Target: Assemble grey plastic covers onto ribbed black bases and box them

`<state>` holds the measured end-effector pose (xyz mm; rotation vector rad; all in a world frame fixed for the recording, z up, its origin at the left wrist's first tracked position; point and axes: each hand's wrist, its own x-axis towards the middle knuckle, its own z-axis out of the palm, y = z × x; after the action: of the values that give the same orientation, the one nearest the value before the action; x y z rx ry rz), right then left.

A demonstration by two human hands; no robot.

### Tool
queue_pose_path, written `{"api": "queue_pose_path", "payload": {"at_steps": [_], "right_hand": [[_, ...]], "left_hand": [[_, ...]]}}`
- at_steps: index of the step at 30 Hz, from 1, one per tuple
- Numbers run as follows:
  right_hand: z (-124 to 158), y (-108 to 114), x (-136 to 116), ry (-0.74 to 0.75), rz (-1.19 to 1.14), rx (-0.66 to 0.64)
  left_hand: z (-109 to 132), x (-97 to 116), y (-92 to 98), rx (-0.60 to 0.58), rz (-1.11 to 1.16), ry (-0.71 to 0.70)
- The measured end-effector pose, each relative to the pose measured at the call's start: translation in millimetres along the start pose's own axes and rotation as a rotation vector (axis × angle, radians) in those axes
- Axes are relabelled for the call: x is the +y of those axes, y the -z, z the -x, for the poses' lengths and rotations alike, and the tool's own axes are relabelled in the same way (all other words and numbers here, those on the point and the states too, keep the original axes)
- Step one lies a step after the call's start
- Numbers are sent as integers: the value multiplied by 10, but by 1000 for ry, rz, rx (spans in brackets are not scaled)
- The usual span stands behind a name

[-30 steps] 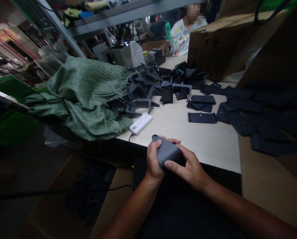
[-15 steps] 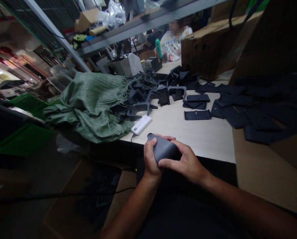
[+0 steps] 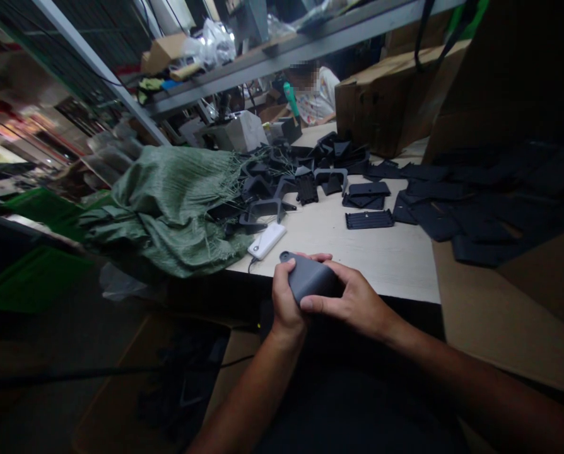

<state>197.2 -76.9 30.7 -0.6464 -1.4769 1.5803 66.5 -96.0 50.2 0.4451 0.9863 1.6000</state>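
A dark grey plastic housing [image 3: 310, 277] with a small round tab at its upper left corner is held between both hands, just off the table's front edge. My left hand [image 3: 286, 296] is closed around its left side, thumb near the tab. From the right, my right hand [image 3: 358, 299] grips it, with the thumb along the lower edge and fingers behind. Beyond the hands lies a white power bank [image 3: 267, 241] with a cable. Dark plastic brackets [image 3: 263, 209] and flat ribbed plates [image 3: 370, 219] lie on the table [image 3: 320, 236].
A green woven sack [image 3: 168, 202] spills brackets at the left. Dark flat panels [image 3: 471, 221] are piled on cardboard [image 3: 481, 302] at the right. Below left stands a carton [image 3: 111, 391] of dark parts. A metal shelf [image 3: 282, 57] crosses above; a person [image 3: 315, 98] sits behind the table.
The view has shifted slightly, so the table things appear a little farther left. Both hands keep the same hold on the housing. The person behind has leaned lower.
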Motion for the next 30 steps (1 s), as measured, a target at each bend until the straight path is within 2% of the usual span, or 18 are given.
{"api": "queue_pose_path", "payload": {"at_steps": [5, 9, 13, 16, 20, 25, 30], "right_hand": [[-23, 239, 26, -114, 120, -71], [-106, 250, 50, -134, 144, -42], [-276, 240, 39, -190, 198, 24], [-439, 285, 59, -229, 207, 36], [-650, 341, 131, -275, 196, 46], [-914, 371, 193, -345, 139, 41], [-1156, 384, 199, -460, 47, 18]], "left_hand": [[-169, 138, 18, 112, 215, 231], [-305, 145, 124, 93, 202, 395], [-462, 63, 227, 111, 207, 381], [-605, 21, 290, 168, 219, 346], [-802, 13, 372, 187, 240, 370], [-987, 59, 442, 226, 273, 440], [-1007, 202, 429, 240, 349, 484]]}}
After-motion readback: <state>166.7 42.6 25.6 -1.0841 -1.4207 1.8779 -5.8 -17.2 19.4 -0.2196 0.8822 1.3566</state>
